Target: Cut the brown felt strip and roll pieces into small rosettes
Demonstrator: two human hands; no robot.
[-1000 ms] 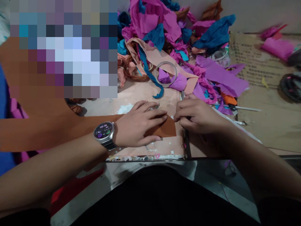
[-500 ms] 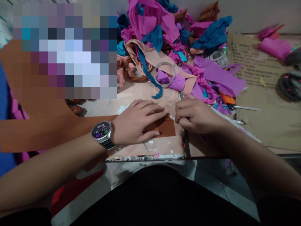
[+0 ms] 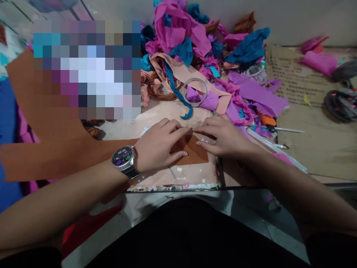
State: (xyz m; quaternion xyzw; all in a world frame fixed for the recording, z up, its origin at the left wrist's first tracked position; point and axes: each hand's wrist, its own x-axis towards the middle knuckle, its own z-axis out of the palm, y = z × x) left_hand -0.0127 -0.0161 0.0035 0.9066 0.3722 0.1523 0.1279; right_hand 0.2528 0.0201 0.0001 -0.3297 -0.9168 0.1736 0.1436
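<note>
A brown strip (image 3: 195, 156) that looks like crepe paper lies across the table, joined at the left to a wider brown sheet (image 3: 50, 111). My left hand (image 3: 160, 143), with a watch (image 3: 122, 156) on its wrist, rests palm down on the strip with its fingers apart. My right hand (image 3: 223, 136) is over the strip's right end, fingers stretched toward my left fingertips. Between its thumb and index finger I see nothing held. My hands partly cover the strip's upper edge.
Crumpled pink, blue and peach pieces (image 3: 195, 41) are heaped at the back. A clear ring (image 3: 195, 91) lies before them. Cardboard (image 3: 309, 137) and a dark roll (image 3: 341, 106) are at the right. The table's front edge (image 3: 173, 188) holds small scraps. A blurred patch hides the upper left.
My right hand has uncurled from a closed pinch and shifted left, toward my left fingertips. My left hand stays on the brown strip. The whole view has shifted slightly.
</note>
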